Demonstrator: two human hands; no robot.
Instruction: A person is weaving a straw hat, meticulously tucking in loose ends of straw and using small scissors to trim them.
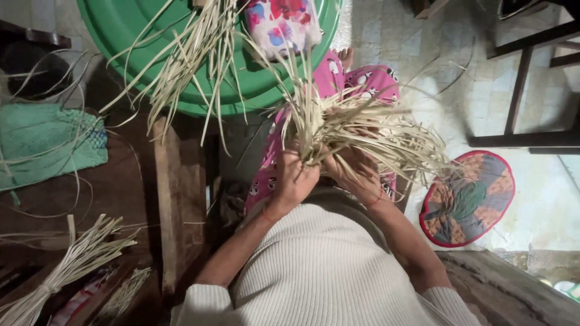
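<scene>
Strips: pale bundle (356, 130) held over the lap, ends fanning right
Left hand (294, 178): fingers curled tight round the bundle's base
Right hand (356, 172): fingers pinching strips
Risk: loose ends may tangle or slip free if either grip slackens

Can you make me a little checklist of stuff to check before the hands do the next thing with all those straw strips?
1. Both hands on the work: ok. The left hand and right hand both grip the bundle of pale strips.
2. Strips neat: not ok. Loose ends fan out to the right and upward.
3. More strips close by: ok. A tied bunch lies at lower left; others hang over the green tub.
4. Fingertips visible: cannot tell. The strips hide them.
5. Floor nearby: ok. The round patchwork mat lies apart from the strips.
</scene>
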